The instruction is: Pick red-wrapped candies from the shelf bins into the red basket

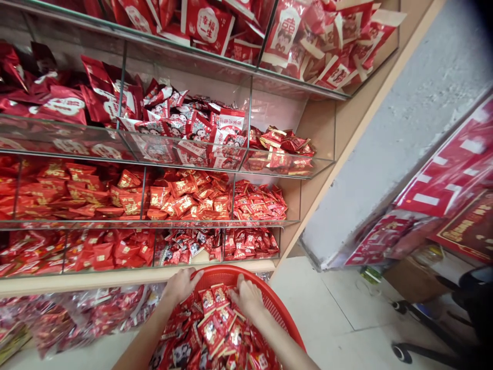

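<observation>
A red plastic basket [283,313] stands in front of me at the foot of the shelves, heaped with small red candy packets [211,331] with printed figures. My left hand [181,287] is closed at the basket's far left rim, thumb pointing inward; its other fingers are partly hidden. Inside the basket, my right hand [248,297] curls over packets near the far right side, its fingertips against them. Just beyond the rim, the lowest shelf compartment [190,246] holds loose red, white and black packets with pale board showing at its front.
Glass-divided shelves [115,223] hold several kinds of red packets. Clear bags of packets [96,313] lie beneath. To the right are a wooden side panel [331,180], a grey wall [370,169], a carton [408,277] and black chair legs with casters [423,329] on the tiled floor.
</observation>
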A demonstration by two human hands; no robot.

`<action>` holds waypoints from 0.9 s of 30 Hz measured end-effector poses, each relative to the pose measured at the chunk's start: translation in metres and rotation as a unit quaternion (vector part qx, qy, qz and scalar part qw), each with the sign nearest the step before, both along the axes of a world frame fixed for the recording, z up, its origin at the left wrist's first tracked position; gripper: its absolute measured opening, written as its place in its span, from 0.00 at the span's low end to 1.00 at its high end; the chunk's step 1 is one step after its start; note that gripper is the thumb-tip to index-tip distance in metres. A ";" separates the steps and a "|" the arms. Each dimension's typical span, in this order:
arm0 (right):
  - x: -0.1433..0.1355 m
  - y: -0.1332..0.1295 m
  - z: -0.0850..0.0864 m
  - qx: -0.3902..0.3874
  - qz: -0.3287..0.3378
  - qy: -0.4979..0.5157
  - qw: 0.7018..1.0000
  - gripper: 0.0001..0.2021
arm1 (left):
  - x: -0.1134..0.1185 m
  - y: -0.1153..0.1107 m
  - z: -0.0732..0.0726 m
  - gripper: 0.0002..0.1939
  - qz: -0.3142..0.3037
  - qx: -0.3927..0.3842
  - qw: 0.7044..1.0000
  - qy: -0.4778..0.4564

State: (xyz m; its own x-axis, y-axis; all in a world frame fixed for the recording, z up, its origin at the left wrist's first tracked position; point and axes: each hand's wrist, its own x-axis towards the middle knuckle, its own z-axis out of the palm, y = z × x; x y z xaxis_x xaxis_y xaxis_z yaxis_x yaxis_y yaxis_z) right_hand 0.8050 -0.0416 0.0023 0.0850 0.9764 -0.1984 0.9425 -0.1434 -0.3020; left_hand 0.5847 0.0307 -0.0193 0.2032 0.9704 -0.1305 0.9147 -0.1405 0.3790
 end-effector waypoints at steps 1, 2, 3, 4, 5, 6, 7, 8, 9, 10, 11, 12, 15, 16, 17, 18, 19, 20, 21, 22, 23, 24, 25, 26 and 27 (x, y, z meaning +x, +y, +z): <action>0.001 0.000 0.007 0.011 0.003 -0.004 1.000 0.16 | -0.001 0.000 0.000 0.34 0.001 -0.001 1.000 -0.001; 0.003 0.000 0.016 0.029 0.007 -0.007 1.000 0.14 | -0.001 0.000 0.000 0.34 0.001 -0.002 1.000 -0.003; 0.007 0.000 0.027 0.056 0.011 -0.007 0.998 0.13 | -0.001 0.001 0.000 0.34 -0.001 -0.003 1.000 -0.006; 0.011 0.002 0.039 0.087 0.016 -0.003 0.996 0.11 | -0.001 0.001 0.000 0.34 -0.003 -0.003 1.000 -0.010; 0.017 0.003 0.054 0.121 0.023 0.006 0.992 0.10 | -0.001 0.001 0.000 0.34 -0.003 -0.004 1.000 -0.014; 0.024 0.006 0.069 0.157 0.027 0.015 0.987 0.10 | -0.001 0.001 -0.001 0.34 -0.003 -0.005 1.000 -0.016; 0.032 0.009 0.085 0.189 0.029 0.027 0.981 0.10 | -0.001 0.002 -0.001 0.34 -0.002 -0.005 1.000 -0.017; 0.041 0.014 0.101 0.226 0.030 0.036 0.973 0.11 | 0.000 0.002 -0.001 0.34 -0.001 -0.005 1.000 -0.017; 0.051 0.019 0.117 0.269 0.022 0.038 0.962 0.12 | 0.000 0.002 -0.002 0.34 0.000 -0.005 1.000 -0.017; 0.061 0.025 0.132 0.309 0.016 0.034 0.950 0.12 | 0.000 0.002 -0.002 0.34 0.001 -0.005 1.000 -0.018; 0.071 0.032 0.146 0.346 0.007 0.026 0.938 0.12 | 0.000 0.002 -0.002 0.34 0.001 -0.005 1.000 -0.020; 0.081 0.039 0.158 0.372 -0.007 0.012 0.928 0.11 | 0.000 0.002 -0.002 0.34 0.001 -0.007 1.000 -0.024; 0.104 0.060 0.181 0.386 -0.064 -0.059 0.918 0.09 | -0.001 0.002 -0.003 0.34 0.005 -0.013 1.000 -0.027; 0.109 0.066 0.185 0.376 -0.079 -0.086 0.919 0.09 | -0.001 0.002 -0.003 0.34 0.006 -0.012 1.000 -0.024; 0.111 0.072 0.188 0.360 -0.090 -0.112 0.922 0.09 | -0.002 0.002 -0.003 0.34 0.006 -0.011 1.000 -0.021; 0.113 0.077 0.190 0.343 -0.100 -0.136 0.924 0.09 | -0.002 0.002 -0.003 0.35 0.003 -0.008 1.000 -0.019; 0.113 0.081 0.190 0.325 -0.110 -0.159 0.926 0.09 | -0.002 0.002 -0.003 0.35 0.000 -0.004 1.000 -0.020; 0.113 0.085 0.191 0.308 -0.118 -0.178 0.927 0.09 | -0.002 0.002 -0.003 0.36 -0.004 -0.002 1.000 -0.023; 0.112 0.088 0.191 0.294 -0.125 -0.191 0.928 0.09 | -0.002 0.002 -0.003 0.36 -0.007 -0.001 1.000 -0.026; 0.112 0.090 0.190 0.286 -0.129 -0.198 0.929 0.10 | -0.002 0.002 -0.003 0.36 -0.007 -0.002 1.000 -0.028; 0.113 0.091 0.189 0.285 -0.132 -0.197 0.929 0.11 | -0.002 0.001 -0.002 0.35 -0.006 -0.003 1.000 -0.028; 0.115 0.091 0.188 0.294 -0.130 -0.188 0.928 0.12 | -0.002 0.001 -0.002 0.35 -0.004 -0.005 1.000 -0.028; 0.117 0.091 0.187 0.314 -0.127 -0.169 0.926 0.12 | -0.003 0.001 -0.002 0.34 -0.002 -0.007 1.000 -0.027; 0.120 0.089 0.186 0.343 -0.122 -0.140 0.921 0.12 | -0.003 0.001 -0.001 0.34 -0.001 -0.009 1.000 -0.026; 0.123 0.086 0.184 0.378 -0.117 -0.097 0.913 0.12 | -0.003 0.001 -0.001 0.33 0.000 -0.009 1.000 -0.027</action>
